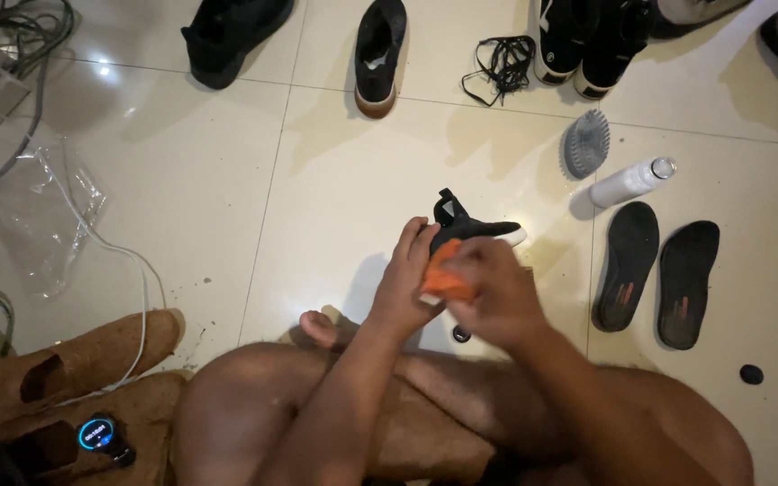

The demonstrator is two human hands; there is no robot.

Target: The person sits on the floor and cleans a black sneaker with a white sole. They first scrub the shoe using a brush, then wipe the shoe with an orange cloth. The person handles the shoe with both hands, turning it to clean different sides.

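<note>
The white bottle (628,183) lay open on the floor (227,198) — contents unseen. Both hands — left hand (404,286), right hand (488,297) — had fingers closed on an orange cloth (443,277) against the black shoe (470,227), toe pointing right.

Two insoles (659,270) lie right of the shoe (470,229), bottle (628,183) (probably capless) behind them.

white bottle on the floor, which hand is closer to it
Right. The right hand, pressing an orange cloth, lies below-left of the white bottle; the left hand is farther left.
</note>
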